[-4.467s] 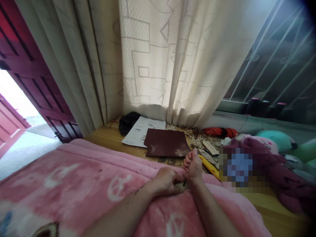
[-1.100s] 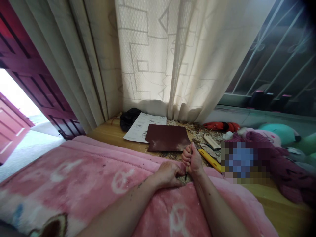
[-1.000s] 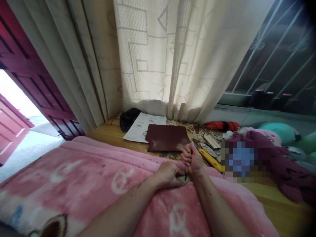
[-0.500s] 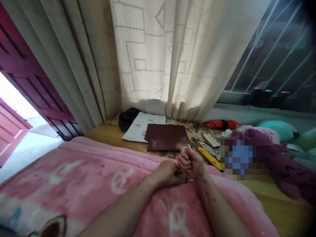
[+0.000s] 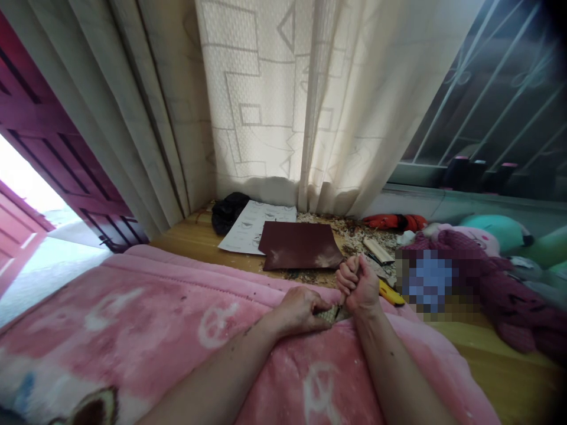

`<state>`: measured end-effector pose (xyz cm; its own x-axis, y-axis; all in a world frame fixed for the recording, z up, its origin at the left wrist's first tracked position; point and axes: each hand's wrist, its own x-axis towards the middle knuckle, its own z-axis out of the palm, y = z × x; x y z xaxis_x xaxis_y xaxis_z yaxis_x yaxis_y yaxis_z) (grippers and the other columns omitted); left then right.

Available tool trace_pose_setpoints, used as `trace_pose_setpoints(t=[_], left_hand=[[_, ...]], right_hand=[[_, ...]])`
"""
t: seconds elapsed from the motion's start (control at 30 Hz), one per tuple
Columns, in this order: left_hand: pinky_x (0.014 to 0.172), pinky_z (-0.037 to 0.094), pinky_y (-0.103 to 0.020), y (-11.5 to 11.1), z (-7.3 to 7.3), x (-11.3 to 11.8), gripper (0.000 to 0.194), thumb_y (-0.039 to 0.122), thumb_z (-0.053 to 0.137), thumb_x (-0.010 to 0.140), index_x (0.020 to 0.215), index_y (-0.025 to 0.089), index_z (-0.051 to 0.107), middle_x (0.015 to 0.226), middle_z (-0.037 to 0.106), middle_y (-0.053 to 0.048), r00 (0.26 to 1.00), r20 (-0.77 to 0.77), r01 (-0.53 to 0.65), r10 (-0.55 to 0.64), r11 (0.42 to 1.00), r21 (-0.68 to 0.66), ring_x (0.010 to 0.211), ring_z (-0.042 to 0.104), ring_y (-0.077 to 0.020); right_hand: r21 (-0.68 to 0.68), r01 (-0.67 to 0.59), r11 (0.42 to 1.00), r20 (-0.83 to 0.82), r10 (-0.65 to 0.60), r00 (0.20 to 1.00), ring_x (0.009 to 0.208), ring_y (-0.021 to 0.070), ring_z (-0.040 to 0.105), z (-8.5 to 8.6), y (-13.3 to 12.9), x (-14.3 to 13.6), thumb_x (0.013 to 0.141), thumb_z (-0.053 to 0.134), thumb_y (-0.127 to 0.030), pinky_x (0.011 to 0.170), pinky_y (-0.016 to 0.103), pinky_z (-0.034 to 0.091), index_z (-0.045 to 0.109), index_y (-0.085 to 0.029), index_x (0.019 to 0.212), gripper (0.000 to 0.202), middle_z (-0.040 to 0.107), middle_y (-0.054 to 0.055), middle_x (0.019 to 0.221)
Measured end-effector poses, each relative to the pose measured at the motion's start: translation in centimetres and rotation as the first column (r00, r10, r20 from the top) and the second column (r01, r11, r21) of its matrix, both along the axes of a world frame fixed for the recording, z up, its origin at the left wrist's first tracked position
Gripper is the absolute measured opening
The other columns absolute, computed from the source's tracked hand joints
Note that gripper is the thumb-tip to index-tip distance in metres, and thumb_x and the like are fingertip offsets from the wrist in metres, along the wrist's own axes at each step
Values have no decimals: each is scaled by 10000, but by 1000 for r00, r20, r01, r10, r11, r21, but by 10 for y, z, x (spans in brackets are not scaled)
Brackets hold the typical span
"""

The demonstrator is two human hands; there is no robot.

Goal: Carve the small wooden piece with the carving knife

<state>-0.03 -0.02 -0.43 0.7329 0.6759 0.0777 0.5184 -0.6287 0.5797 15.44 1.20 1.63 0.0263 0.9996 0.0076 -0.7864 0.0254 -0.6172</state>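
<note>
My left hand (image 5: 301,310) rests low over the pink blanket, its thumb and fingers pinching a small pale textured piece (image 5: 326,316). What that piece is made of I cannot make out. Close beside it on the right, my right hand (image 5: 358,284) is raised in a closed fist, thumb up; whatever it grips is hidden by the fingers. A thin dark line shows between the two hands. Just beyond them lies a dark brown sheet (image 5: 301,245), and a yellow-handled cutter (image 5: 391,293) is partly covered by my right hand.
A pink plush blanket (image 5: 155,319) covers the near area. On the wooden surface (image 5: 190,239) are a white printed sheet (image 5: 250,227), a black bag (image 5: 229,213), scattered shavings (image 5: 354,227), a beige block (image 5: 378,251) and a red-orange item (image 5: 396,222). Plush toys (image 5: 505,295) sit right.
My right hand has moved a little right and away from my left, now covering part of the yellow cutter. The pale piece in my left fingers shows more.
</note>
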Motion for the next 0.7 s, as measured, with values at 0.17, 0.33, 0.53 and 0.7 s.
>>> trace_pose_setpoints(t=[0.17, 0.33, 0.53, 0.7], left_hand=[[525, 228, -202, 0, 2, 0, 179, 316, 578, 692, 633, 147, 572, 564, 445, 47, 1000, 4, 6, -6, 1000, -27, 547, 385, -74], [516, 220, -203, 1, 4, 0, 161, 311, 587, 691, 670, 152, 594, 576, 463, 50, 1000, 13, 12, -12, 999, -47, 548, 389, -71], [519, 223, -198, 2, -1, 0, 167, 322, 587, 700, 714, 160, 621, 596, 493, 53, 999, 39, 16, -14, 998, -52, 555, 393, -69], [515, 223, -198, 2, -2, -1, 159, 315, 588, 697, 714, 160, 618, 606, 508, 53, 999, 42, 18, -16, 998, -64, 557, 400, -72]], right_hand=[[-5, 83, 997, 16, -83, 996, 331, 59, 68, 0, -1, -2, 805, 450, -438, 257, 142, 135, 343, -198, 546, 369, 178, -93, 399], [24, 113, 993, 39, -114, 993, 322, 58, 90, -1, 0, -3, 804, 445, -454, 259, 140, 142, 343, -199, 555, 370, 187, -92, 403], [34, 124, 992, 49, -126, 991, 325, 58, 85, -2, 0, -4, 803, 442, -462, 253, 138, 151, 350, -199, 551, 376, 190, -93, 398], [24, 133, 991, 40, -134, 990, 319, 58, 83, 0, 0, -5, 820, 420, -429, 247, 141, 151, 361, -196, 543, 366, 204, -89, 388]])
